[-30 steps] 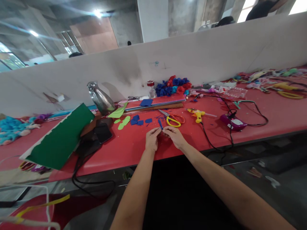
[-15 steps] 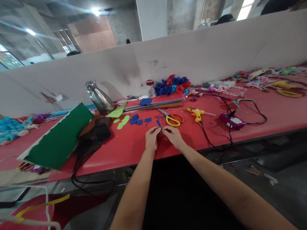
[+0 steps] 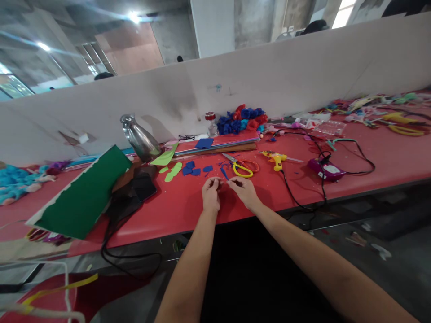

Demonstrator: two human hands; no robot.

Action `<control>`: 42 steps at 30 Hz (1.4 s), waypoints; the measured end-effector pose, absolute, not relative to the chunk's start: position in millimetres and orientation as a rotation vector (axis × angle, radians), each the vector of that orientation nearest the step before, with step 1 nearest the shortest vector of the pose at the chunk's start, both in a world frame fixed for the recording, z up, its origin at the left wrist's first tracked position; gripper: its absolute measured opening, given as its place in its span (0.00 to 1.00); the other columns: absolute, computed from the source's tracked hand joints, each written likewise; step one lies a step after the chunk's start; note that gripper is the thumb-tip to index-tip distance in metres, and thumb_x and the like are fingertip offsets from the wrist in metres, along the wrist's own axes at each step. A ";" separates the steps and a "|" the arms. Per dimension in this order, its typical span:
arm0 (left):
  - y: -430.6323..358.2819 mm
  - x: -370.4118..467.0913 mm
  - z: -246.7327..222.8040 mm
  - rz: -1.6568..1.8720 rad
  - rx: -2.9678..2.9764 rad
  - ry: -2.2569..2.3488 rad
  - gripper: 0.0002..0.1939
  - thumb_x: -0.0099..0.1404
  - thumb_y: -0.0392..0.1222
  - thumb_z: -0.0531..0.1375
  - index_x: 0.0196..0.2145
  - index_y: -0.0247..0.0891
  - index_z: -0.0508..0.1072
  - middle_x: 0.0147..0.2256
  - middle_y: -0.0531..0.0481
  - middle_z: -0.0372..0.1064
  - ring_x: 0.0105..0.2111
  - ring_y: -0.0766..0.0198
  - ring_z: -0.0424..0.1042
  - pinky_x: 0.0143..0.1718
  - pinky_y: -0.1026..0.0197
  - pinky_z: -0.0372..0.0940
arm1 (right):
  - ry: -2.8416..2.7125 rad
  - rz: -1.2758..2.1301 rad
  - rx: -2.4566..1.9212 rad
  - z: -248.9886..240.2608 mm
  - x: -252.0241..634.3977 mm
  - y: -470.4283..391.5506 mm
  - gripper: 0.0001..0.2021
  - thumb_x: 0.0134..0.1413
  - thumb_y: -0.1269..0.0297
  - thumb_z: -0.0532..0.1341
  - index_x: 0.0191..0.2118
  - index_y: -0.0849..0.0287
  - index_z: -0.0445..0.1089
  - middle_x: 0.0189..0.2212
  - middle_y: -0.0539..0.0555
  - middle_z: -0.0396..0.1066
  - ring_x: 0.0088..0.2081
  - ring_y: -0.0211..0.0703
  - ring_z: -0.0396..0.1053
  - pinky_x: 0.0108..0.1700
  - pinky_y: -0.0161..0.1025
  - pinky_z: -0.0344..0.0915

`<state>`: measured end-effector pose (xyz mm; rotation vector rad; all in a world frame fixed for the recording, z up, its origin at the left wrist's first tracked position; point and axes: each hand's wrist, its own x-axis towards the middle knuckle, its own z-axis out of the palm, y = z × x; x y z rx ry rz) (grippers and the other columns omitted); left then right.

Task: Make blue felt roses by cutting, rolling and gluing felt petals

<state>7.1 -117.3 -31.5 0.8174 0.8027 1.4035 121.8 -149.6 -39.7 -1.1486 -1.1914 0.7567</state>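
A narrow dark-blue strip (image 3: 224,174), paper or foam by its look, is pinched at its lower end by my right hand (image 3: 244,191). Just left of it, my left hand (image 3: 211,193) has thumb and fingers pressed together; anything between them is too small to make out. A small gap separates the two hands. Beyond the fingertips lie scissors (image 3: 243,171) with yellow and red handles. Several cut blue pieces (image 3: 191,168) and light-green pieces (image 3: 173,172) rest on the red table (image 3: 183,206) to the left.
To the right are a yellow glue gun (image 3: 277,160) and a purple box (image 3: 326,171) with black cords. A steel jug (image 3: 139,137), a dark phone (image 3: 143,186) and a green sheet (image 3: 84,193) stand or lie left. Blue and red flowers (image 3: 240,120) sit behind.
My left hand has come off the blue strip and moved slightly left, opening a gap between the hands. My right hand keeps the strip, almost in the same place.
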 end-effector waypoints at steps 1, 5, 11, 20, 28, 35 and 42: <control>-117.2 7.1 -31.8 1.420 0.823 0.819 0.13 0.45 0.45 0.69 0.24 0.37 0.72 0.24 0.55 0.69 0.25 0.72 0.67 0.32 0.66 0.62 | -1.187 0.758 -1.145 -39.9 122.0 -149.5 0.09 0.46 0.59 0.59 0.27 0.59 0.70 0.25 0.51 0.71 0.29 0.40 0.66 0.35 0.37 0.62; -120.1 9.5 -30.2 1.353 0.865 0.828 0.14 0.42 0.43 0.70 0.27 0.36 0.75 0.25 0.54 0.71 0.26 0.71 0.68 0.36 0.64 0.63 | -1.221 0.771 -1.131 -40.3 122.9 -150.0 0.09 0.46 0.60 0.59 0.28 0.59 0.71 0.25 0.50 0.71 0.28 0.40 0.66 0.35 0.37 0.62; -125.1 13.3 -26.1 1.319 0.921 0.820 0.16 0.40 0.40 0.70 0.29 0.36 0.74 0.28 0.53 0.71 0.29 0.69 0.67 0.39 0.63 0.62 | -1.245 0.762 -1.127 -40.4 122.4 -151.2 0.08 0.45 0.61 0.59 0.29 0.59 0.72 0.27 0.51 0.73 0.30 0.41 0.68 0.38 0.38 0.64; -113.3 0.1 -35.3 1.764 0.850 1.034 0.13 0.52 0.51 0.63 0.28 0.39 0.69 0.25 0.56 0.64 0.25 0.71 0.61 0.30 0.66 0.57 | -1.197 0.697 -1.183 -41.4 122.8 -150.7 0.11 0.47 0.56 0.61 0.30 0.59 0.73 0.28 0.52 0.75 0.32 0.43 0.70 0.39 0.39 0.65; -120.8 4.3 -30.1 1.569 1.005 0.981 0.17 0.52 0.54 0.64 0.20 0.37 0.70 0.19 0.55 0.63 0.22 0.70 0.60 0.27 0.65 0.56 | -1.213 0.760 -1.094 -35.5 123.0 -153.2 0.11 0.49 0.55 0.60 0.30 0.58 0.71 0.26 0.51 0.71 0.29 0.40 0.66 0.35 0.37 0.64; -125.2 7.5 -23.9 1.427 1.174 0.901 0.06 0.45 0.41 0.67 0.23 0.38 0.78 0.28 0.51 0.70 0.32 0.65 0.67 0.39 0.61 0.61 | -1.293 0.786 -1.053 -35.6 121.4 -152.7 0.10 0.49 0.55 0.59 0.29 0.57 0.70 0.26 0.51 0.70 0.28 0.40 0.65 0.35 0.38 0.64; -126.5 8.0 -24.5 1.412 1.151 0.882 0.12 0.42 0.38 0.68 0.29 0.41 0.79 0.30 0.53 0.70 0.31 0.67 0.64 0.38 0.62 0.61 | -1.317 0.658 -1.067 -37.8 121.2 -152.0 0.08 0.48 0.59 0.59 0.28 0.57 0.71 0.27 0.53 0.72 0.31 0.43 0.68 0.38 0.40 0.65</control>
